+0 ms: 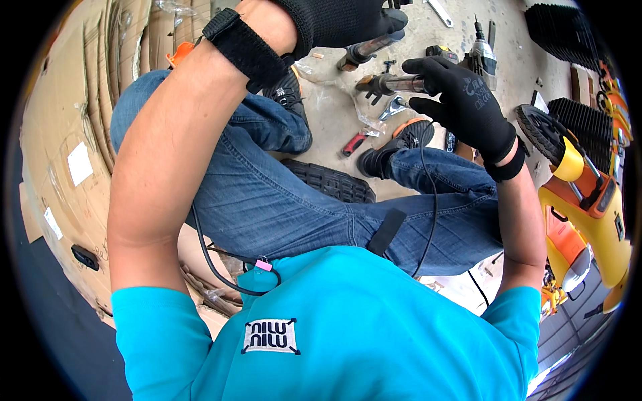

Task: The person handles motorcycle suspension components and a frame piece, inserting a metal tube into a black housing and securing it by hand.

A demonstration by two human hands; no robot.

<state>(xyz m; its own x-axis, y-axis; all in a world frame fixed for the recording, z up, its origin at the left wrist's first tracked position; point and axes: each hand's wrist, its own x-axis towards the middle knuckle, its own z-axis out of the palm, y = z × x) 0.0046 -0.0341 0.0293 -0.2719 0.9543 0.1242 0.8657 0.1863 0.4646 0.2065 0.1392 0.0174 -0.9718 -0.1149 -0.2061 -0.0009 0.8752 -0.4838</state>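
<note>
Fingers point(422, 65) of the gloved right hand point(463, 100) part around one end of a metal tube point(402, 83); whether they grip it, I cannot tell. The gloved left hand point(354, 23), cropped above, is at a second tube point(376, 47), its hold unclear. Beyond, a red-handled tool point(353, 144) lies on the floor point(328, 130).

Gloved hands: 2, left hand point(348, 25) + right hand point(465, 103)
Wrist straps point(246, 48): 2
Metal tubes point(404, 83): 2
Shoes point(400, 144): 2
Power driver point(483, 59): 1
Wrench point(440, 13): 1, top edge
Red-handled tool point(354, 144): 1
Treaded black piece point(331, 180): 1, partly hidden
Spoked wheel point(539, 134): 1
Black ribbed pieces point(582, 130): 2, right side
White labels point(79, 164) on cardboard: 2
Pink tag point(263, 265): 1
Cardboard sheets point(57, 127): several, overlapping, exact count unclear
</note>
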